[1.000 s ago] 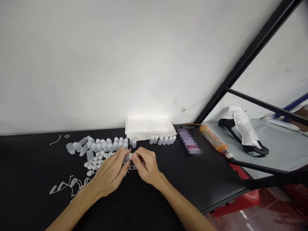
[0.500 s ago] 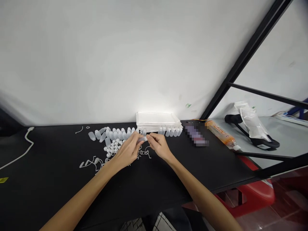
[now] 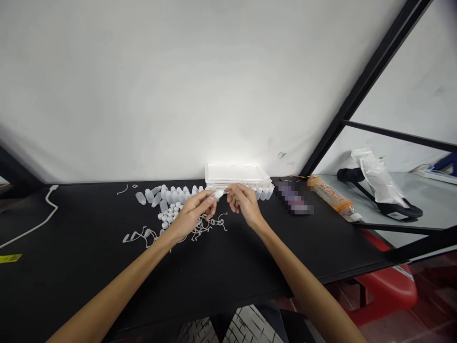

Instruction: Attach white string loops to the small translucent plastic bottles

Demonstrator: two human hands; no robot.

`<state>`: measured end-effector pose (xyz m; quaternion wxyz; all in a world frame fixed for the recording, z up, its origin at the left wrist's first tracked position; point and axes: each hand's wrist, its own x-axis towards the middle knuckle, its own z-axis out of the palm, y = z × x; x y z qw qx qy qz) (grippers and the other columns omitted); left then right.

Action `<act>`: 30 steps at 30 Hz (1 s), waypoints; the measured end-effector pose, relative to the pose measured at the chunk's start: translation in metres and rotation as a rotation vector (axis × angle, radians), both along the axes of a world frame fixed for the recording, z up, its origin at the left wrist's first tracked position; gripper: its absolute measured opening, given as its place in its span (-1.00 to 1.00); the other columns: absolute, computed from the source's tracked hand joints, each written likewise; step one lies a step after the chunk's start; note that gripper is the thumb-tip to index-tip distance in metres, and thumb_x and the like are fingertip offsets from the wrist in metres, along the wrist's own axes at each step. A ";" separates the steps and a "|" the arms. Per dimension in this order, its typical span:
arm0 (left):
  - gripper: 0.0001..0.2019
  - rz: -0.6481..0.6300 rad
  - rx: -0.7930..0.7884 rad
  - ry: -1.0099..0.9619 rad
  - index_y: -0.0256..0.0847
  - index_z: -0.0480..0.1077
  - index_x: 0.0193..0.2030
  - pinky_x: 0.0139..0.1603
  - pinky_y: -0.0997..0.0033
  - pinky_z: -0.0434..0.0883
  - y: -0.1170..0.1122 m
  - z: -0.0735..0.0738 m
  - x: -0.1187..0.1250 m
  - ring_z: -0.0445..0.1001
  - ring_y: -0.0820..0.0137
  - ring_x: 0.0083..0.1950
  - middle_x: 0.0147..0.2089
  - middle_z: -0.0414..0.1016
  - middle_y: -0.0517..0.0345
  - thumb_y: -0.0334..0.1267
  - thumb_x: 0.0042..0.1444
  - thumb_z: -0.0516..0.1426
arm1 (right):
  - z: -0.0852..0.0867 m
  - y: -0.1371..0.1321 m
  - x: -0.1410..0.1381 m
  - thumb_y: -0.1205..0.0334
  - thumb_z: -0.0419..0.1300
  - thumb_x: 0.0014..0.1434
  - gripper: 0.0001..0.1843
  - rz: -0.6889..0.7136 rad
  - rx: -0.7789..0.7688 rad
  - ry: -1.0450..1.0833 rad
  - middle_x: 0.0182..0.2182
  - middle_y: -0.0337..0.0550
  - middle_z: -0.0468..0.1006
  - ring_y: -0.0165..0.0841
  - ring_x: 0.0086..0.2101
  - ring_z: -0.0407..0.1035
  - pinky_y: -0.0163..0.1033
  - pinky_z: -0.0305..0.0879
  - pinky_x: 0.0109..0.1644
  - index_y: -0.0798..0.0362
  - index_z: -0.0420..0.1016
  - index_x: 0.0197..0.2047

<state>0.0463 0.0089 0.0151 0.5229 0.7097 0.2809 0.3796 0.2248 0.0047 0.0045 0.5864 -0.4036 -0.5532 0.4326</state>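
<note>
A small white squeeze bottle [image 3: 219, 194] lies sideways in the fingers of my left hand [image 3: 194, 209], its narrow end pointing right. At that end my right hand [image 3: 245, 202] pinches a thin white piece, too small to make out clearly; its other fingers curl loosely. Behind my left hand stand several translucent bottles [image 3: 174, 196], partly hidden by it. White caps [image 3: 167, 216] are heaped in front of them. Thin white curly tubes [image 3: 202, 228] lie scattered below my hands. Another row of bottles [image 3: 264, 193] stands beyond my right hand.
A stack of white trays or sheets [image 3: 233, 174] rests against the wall. To the right are a blurred purple packet [image 3: 294, 197], an orange-labelled bottle [image 3: 332, 195] and a black frame [image 3: 360, 81]. A white cable [image 3: 48, 214] runs along the left. A red stool [image 3: 385, 290] stands below.
My right fingers have shifted from gripping the bottle's end to pinching a thin piece at its tip. The bottle's narrow end now shows, and it has risen slightly. The view has shifted a little.
</note>
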 end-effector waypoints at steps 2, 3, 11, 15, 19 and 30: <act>-0.78 -0.085 -0.198 -0.126 -0.25 0.29 -0.23 -0.43 0.39 0.32 -0.002 0.002 0.002 0.26 0.45 -0.42 -0.36 0.26 0.13 -0.14 0.28 -0.03 | -0.001 0.002 0.000 -0.02 0.15 0.17 -0.66 0.035 -0.008 -0.013 -0.48 -0.27 0.42 -0.54 -0.68 0.26 -0.41 0.04 -0.70 0.08 0.46 -0.18; -0.80 -0.102 -0.281 -0.174 -0.24 0.27 -0.25 -0.43 0.39 0.32 -0.003 0.003 0.003 0.24 0.45 -0.43 -0.37 0.24 0.13 -0.16 0.27 -0.04 | -0.002 0.002 -0.001 0.00 0.17 0.15 -0.67 0.064 -0.017 -0.012 -0.45 -0.26 0.44 -0.53 -0.67 0.29 -0.42 0.06 -0.70 0.07 0.46 -0.14; -0.77 -0.072 -0.728 -0.541 -0.31 0.29 -0.37 -0.49 0.43 0.29 -0.007 0.008 0.003 0.14 0.48 -0.50 -0.47 0.06 0.19 -0.28 0.19 -0.11 | 0.002 -0.006 -0.007 0.12 0.29 0.07 -0.76 0.191 -0.041 -0.011 -0.42 -0.19 0.48 -0.50 -0.58 0.35 -0.41 0.19 -0.64 0.11 0.54 -0.26; -0.77 -0.072 -0.809 -0.654 -0.36 0.33 -0.41 -0.50 0.44 0.30 -0.007 0.008 0.002 0.16 0.48 -0.52 -0.50 0.08 0.18 -0.31 0.16 -0.07 | -0.001 -0.006 -0.009 0.13 0.33 0.04 -0.74 0.182 -0.013 -0.043 -0.38 -0.19 0.47 -0.49 -0.56 0.36 -0.42 0.19 -0.64 0.08 0.53 -0.22; -0.76 -0.071 -0.820 -0.656 -0.35 0.33 -0.38 -0.53 0.45 0.31 -0.007 0.007 0.004 0.20 0.48 -0.54 -0.50 0.12 0.19 -0.28 0.21 -0.05 | -0.003 -0.004 -0.011 0.11 0.31 0.06 -0.77 0.152 0.004 -0.053 -0.52 -0.25 0.44 -0.50 -0.58 0.32 -0.42 0.19 -0.63 0.09 0.51 -0.29; -0.79 0.050 -0.418 -0.358 -0.27 0.34 -0.24 -0.70 0.51 0.23 0.000 -0.006 0.004 0.37 0.48 -0.62 -0.40 0.30 0.21 -0.14 0.16 0.15 | 0.007 -0.002 -0.001 0.16 0.36 -0.01 -0.78 0.022 0.047 0.076 -0.56 -0.23 0.46 -0.46 -0.55 0.34 -0.39 0.26 -0.62 0.12 0.56 -0.33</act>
